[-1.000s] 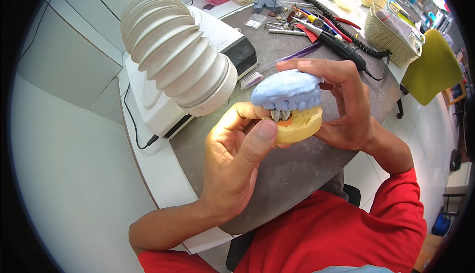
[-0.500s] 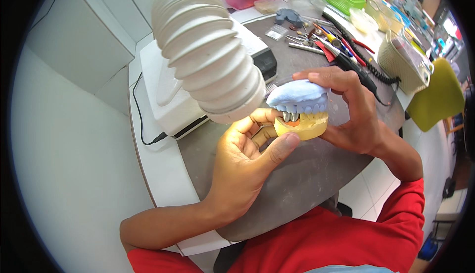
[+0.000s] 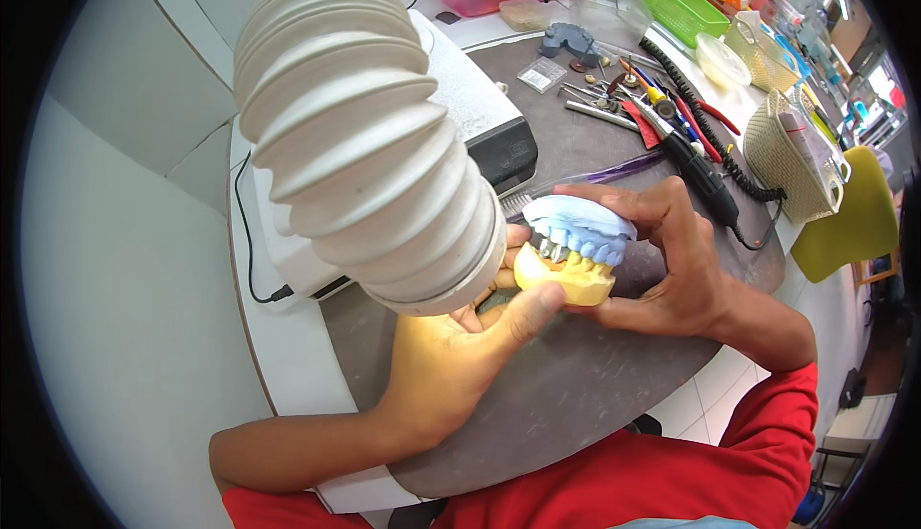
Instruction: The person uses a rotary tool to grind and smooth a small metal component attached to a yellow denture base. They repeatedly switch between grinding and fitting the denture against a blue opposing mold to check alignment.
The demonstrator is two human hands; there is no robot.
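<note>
Between my hands is a two-part dental cast, its tooth rows facing each other. The upper cast (image 3: 578, 214) is light blue and the lower cast (image 3: 576, 288) yellow. Silvery metal crowns (image 3: 551, 250) show at the left side of the tooth row. My left hand (image 3: 443, 361) grips the lower cast, thumb on its front; the hose end partly covers its fingers. My right hand (image 3: 683, 265) is wrapped round the right side, with fingers over the blue top and thumb by the yellow base. Behind the cast lies a toothbrush (image 3: 614, 172) with a purple handle.
A ribbed white hose (image 3: 355, 136) hangs close above my left hand, before a white box-shaped machine (image 3: 470, 78). A black handpiece (image 3: 705, 179) with coiled cord, several small tools and a wicker basket (image 3: 791, 160) stand right-back on the grey tabletop (image 3: 470, 447).
The cast has tilted and turned slightly between my hands, and my right fingers have shifted on its top. The view has moved, so the hose looks larger and more of the toothbrush shows.
</note>
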